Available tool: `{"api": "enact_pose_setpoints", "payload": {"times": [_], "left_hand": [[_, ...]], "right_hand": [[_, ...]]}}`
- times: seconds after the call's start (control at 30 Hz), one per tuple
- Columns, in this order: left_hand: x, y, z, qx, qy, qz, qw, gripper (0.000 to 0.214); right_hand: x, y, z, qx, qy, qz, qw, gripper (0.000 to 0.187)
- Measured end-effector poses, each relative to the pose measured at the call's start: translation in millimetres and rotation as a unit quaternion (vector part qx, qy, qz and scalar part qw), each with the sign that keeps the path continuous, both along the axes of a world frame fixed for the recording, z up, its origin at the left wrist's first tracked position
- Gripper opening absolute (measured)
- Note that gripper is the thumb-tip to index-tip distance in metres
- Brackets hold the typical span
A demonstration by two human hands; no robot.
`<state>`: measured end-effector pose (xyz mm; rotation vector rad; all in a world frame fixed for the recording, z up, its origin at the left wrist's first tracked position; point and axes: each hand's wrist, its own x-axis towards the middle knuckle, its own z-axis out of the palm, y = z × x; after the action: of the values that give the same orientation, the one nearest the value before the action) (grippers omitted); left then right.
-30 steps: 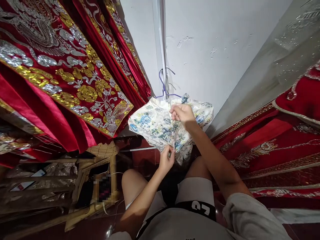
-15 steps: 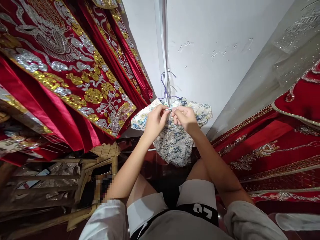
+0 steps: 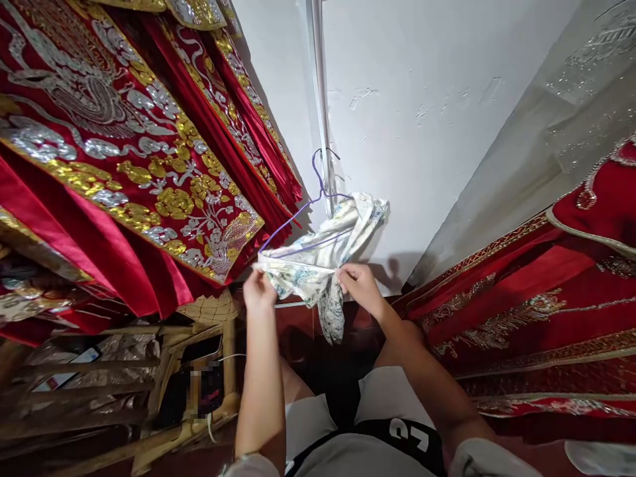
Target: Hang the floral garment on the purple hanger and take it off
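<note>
A white floral blouse (image 3: 303,281) hangs skewed on a purple wire hanger (image 3: 293,217), whose hook catches on a pale vertical bar against the wall. The hanger's left arm shows bare, with the cloth slipped off its upper side. My left hand (image 3: 260,289) is closed on the blouse edge at the hanger's left end. My right hand (image 3: 358,285) pinches the blouse near its middle, and the edge is stretched taut between both hands. Below them dangles a darker patterned part of the garment. The right shoulder of the blouse still drapes over the hanger's right arm.
Red garments with gold and silver sequins (image 3: 199,192) hang on the left. More red beaded garments (image 3: 521,298) and sheer white fabric (image 3: 591,99) hang on the right. A bamboo rack (image 3: 231,358) stands at lower left, beside my left arm.
My hands have moved apart, the left one going left and down. The blouse front has opened, and its left shoulder has come off the hanger, which now tilts down to the left.
</note>
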<state>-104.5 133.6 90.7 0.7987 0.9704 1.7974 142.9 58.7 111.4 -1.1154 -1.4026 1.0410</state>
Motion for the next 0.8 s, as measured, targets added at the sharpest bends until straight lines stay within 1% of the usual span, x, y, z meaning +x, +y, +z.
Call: {"api": "enact_pose_setpoints", "payload": {"times": [0.07,0.13,0.17,0.2,0.23,0.27,0.3,0.37,0.43,0.47,0.53,0.57,0.6,0.67,0.7,0.73,0.77,0.8], "left_hand": [[21.7,-21.5,-34.7,-0.082,-0.072,-0.008,0.994,0.028],[45.2,-44.9,-60.8,-0.134,-0.126,-0.017,0.983,0.025],[55.0,-55.2,-68.7,-0.146,-0.140,-0.019,0.979,0.025],[62.8,-64.0,-72.5,-0.155,-0.155,-0.019,0.976,0.024],[68.7,-71.1,-72.1,-0.156,-0.165,-0.023,0.974,0.025],[72.8,-76.5,-67.5,-0.149,-0.169,-0.034,0.974,0.026],[75.9,-80.7,-59.5,-0.132,-0.166,-0.052,0.976,0.028],[81.5,-87.6,-36.8,-0.076,-0.129,-0.107,0.983,0.031],[89.5,-95.6,-12.1,-0.009,-0.052,-0.171,0.984,0.030],[94.6,-100.3,-1.3,0.018,0.001,-0.201,0.979,0.030],[105.2,-108.8,15.3,0.061,0.120,-0.246,0.960,0.029],[109.5,-111.3,20.9,0.079,0.175,-0.251,0.949,0.028],[112.4,-112.0,25.0,0.095,0.224,-0.240,0.940,0.028],[112.3,-107.0,29.9,0.126,0.285,-0.179,0.933,0.026],[109.2,-102.2,31.1,0.138,0.298,-0.151,0.932,0.025],[104.5,-96.9,31.6,0.145,0.304,-0.144,0.930,0.025],[98.4,-92.1,31.4,0.143,0.306,-0.168,0.926,0.028],[91.5,-88.8,30.5,0.133,0.309,-0.218,0.916,0.033]], "right_hand": [[-8.0,-11.6,-10.3,-0.024,0.053,-0.007,0.998,0.030],[-13.0,-24.1,-27.3,-0.061,0.105,-0.031,0.992,0.031],[-13.6,-30.2,-37.3,-0.080,0.124,-0.046,0.988,0.033],[-12.7,-36.0,-47.3,-0.098,0.136,-0.059,0.984,0.034],[-10.5,-41.1,-56.4,-0.112,0.138,-0.068,0.982,0.036],[-7.3,-44.9,-63.9,-0.120,0.128,-0.073,0.982,0.037],[-3.5,-47.4,-69.1,-0.123,0.106,-0.076,0.984,0.039],[4.0,-47.6,-72.1,-0.115,0.046,-0.088,0.988,0.042],[8.2,-42.6,-66.2,-0.090,0.009,-0.098,0.991,0.046],[8.5,-39.2,-61.0,-0.076,0.011,-0.098,0.992,0.048],[5.5,-32.8,-48.4,-0.070,0.054,-0.079,0.993,0.056],[3.1,-30.6,-41.7,-0.082,0.089,-0.051,0.991,0.063],[0.9,-29.2,-34.9,-0.102,0.127,-0.008,0.987,0.073],[-1.0,-28.7,-20.7,-0.149,0.187,0.110,0.965,0.091],[0.3,-29.1,-13.0,-0.162,0.194,0.174,0.952,0.093],[3.3,-29.3,-4.7,-0.166,0.179,0.233,0.941,0.090],[8.1,-29.1,4.2,-0.160,0.142,0.280,0.936,0.081],[14.5,-28.1,13.5,-0.145,0.092,0.310,0.935,0.070]]}}
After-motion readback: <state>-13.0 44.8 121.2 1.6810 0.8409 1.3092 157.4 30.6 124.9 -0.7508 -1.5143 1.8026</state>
